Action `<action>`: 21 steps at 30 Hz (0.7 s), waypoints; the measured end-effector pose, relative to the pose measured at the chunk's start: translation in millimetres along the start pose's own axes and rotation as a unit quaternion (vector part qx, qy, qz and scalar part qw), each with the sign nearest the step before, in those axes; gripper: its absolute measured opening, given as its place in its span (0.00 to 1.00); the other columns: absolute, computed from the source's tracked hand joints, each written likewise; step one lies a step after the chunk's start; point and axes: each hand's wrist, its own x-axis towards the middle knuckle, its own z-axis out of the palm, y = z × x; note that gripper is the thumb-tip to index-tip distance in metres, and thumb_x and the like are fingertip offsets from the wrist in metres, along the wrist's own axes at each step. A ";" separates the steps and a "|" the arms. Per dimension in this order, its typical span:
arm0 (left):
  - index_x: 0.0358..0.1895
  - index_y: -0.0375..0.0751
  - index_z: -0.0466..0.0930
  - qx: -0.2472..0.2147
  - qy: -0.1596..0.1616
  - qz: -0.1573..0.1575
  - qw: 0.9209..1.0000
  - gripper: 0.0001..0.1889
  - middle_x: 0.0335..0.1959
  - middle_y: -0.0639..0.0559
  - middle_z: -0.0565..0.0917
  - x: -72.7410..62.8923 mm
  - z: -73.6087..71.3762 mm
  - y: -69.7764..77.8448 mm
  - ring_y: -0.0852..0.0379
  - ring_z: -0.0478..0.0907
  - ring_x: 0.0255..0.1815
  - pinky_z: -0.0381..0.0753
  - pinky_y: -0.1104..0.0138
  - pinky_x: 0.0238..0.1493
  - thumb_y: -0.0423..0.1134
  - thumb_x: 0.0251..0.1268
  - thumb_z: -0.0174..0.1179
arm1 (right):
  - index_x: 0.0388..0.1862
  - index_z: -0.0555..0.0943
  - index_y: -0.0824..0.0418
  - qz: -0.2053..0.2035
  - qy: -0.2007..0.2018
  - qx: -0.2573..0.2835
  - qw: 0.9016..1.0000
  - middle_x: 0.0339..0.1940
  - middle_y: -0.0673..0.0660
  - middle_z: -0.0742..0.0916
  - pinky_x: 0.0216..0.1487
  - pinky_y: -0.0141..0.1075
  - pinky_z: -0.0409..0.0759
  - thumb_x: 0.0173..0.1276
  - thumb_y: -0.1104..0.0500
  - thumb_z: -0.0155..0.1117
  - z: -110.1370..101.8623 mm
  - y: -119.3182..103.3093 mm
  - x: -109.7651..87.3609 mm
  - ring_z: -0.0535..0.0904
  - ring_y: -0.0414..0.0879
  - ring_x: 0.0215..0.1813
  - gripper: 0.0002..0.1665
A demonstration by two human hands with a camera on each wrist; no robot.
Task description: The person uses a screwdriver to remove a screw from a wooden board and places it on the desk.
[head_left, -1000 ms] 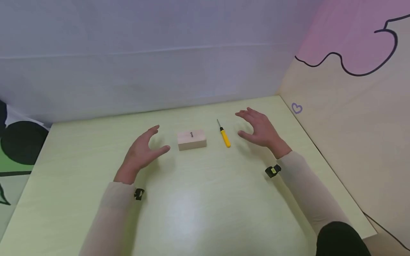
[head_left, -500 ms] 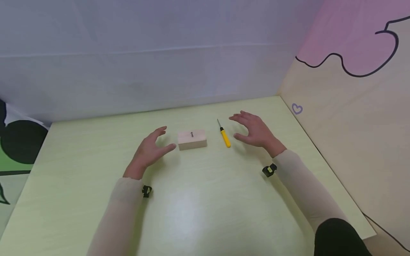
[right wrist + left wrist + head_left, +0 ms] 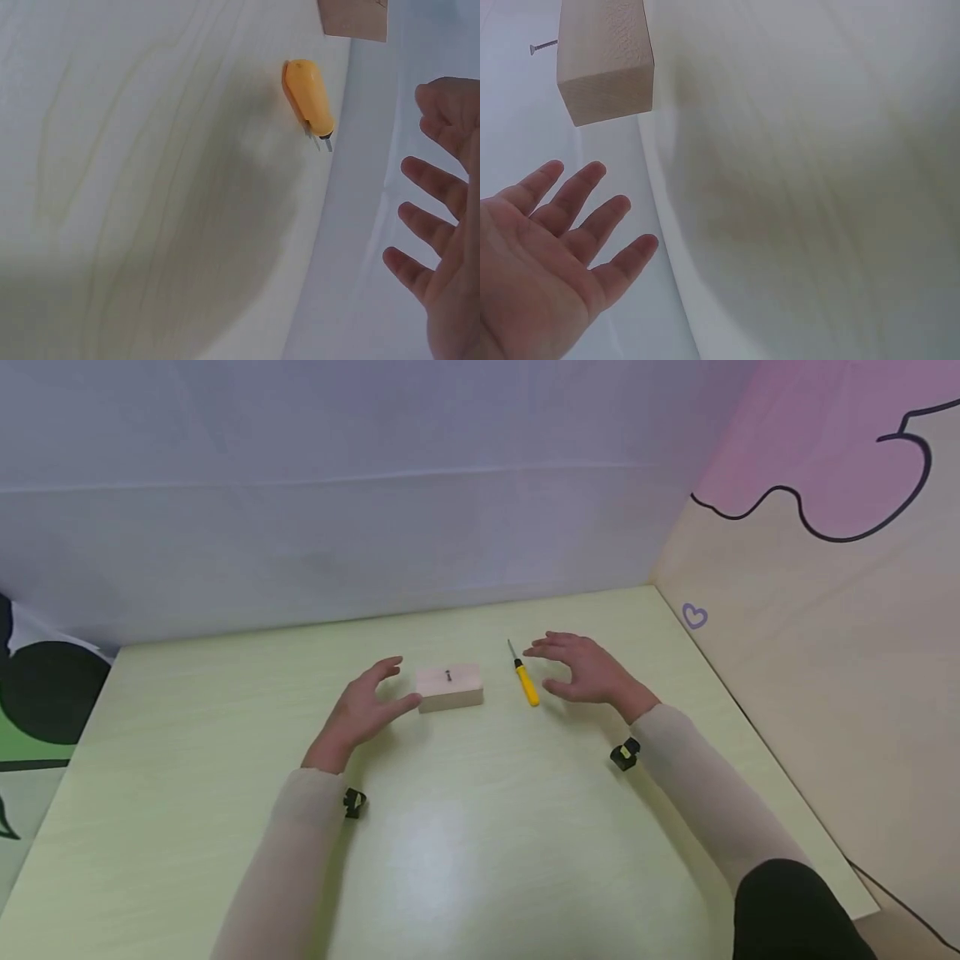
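A pale wooden block (image 3: 451,694) lies on the table, with a screw (image 3: 448,676) standing up from its top face; the left wrist view shows the screw (image 3: 543,47) partly out of the wood. To the right of the block lies a screwdriver (image 3: 527,684) with a yellow handle, its metal tip pointing to the far edge. My left hand (image 3: 362,712) hovers just left of the block, fingers spread and holding nothing. My right hand (image 3: 587,672) is in the air right of the screwdriver, its fingers apart and loosely bent, also holding nothing.
The light table (image 3: 465,860) ends at a pale cloth backdrop (image 3: 337,552) behind and a decorated wall panel (image 3: 817,668) on the right. A dark cable (image 3: 900,906) runs past the table's right front corner. Small black cameras are worn on both wrists.
My left hand has moved right, close to the block. My right hand has moved left and slightly nearer me, close to the screwdriver. The block and screwdriver have stayed put.
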 end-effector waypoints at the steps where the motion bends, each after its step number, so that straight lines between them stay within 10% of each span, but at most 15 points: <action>1: 0.75 0.59 0.53 -0.001 0.000 0.001 1.000 0.45 0.74 0.50 0.64 0.5 0.4 0.6 0.44 0.54 0.76 0.58 0.42 0.69 0.68 0.56 0.59 | 0.66 0.74 0.50 -0.004 -0.006 0.001 1.000 0.68 0.55 0.76 0.69 0.58 0.62 0.65 0.52 0.58 0.5 0.7 0.8 0.63 0.57 0.74 0.28; 21: 0.74 0.53 0.55 0.021 -0.026 -0.022 0.999 0.43 0.72 0.48 0.66 11.6 7.3 -0.2 0.42 0.59 0.74 0.63 0.44 0.67 0.65 0.58 0.59 | 0.58 0.80 0.51 -0.091 -0.103 -0.055 0.989 0.63 0.56 0.81 0.67 0.56 0.67 0.59 0.62 0.60 11.3 3.5 20.9 0.68 0.59 0.70 0.26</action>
